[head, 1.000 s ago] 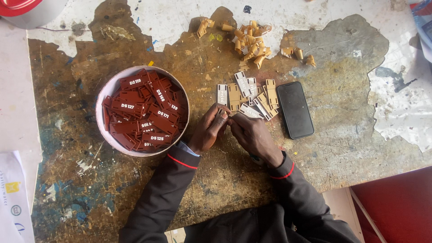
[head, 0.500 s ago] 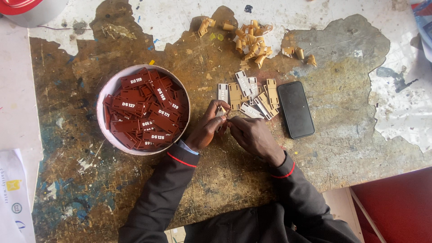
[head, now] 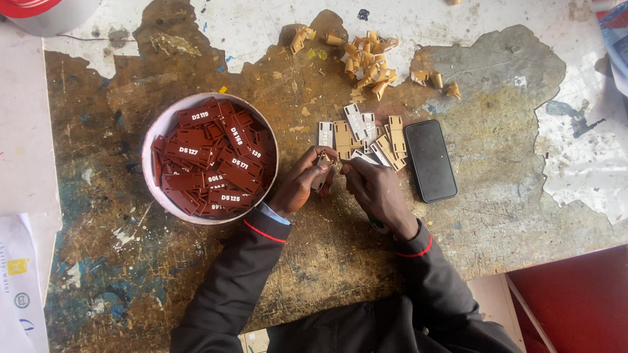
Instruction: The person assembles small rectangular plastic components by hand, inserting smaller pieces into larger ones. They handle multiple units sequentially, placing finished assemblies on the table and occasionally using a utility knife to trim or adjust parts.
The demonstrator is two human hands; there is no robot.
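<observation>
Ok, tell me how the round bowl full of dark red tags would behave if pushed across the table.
The bowl looks wide and low, so it would probably slide rather than tip. The heaped tags likely add weight and may shift. The rough, flaking table may make it drag.

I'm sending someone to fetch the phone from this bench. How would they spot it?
On the worn wooden table, look right of the person's right hand. The phone lies flat beside the tan tags: a black, glossy slab, far larger than them.
</observation>
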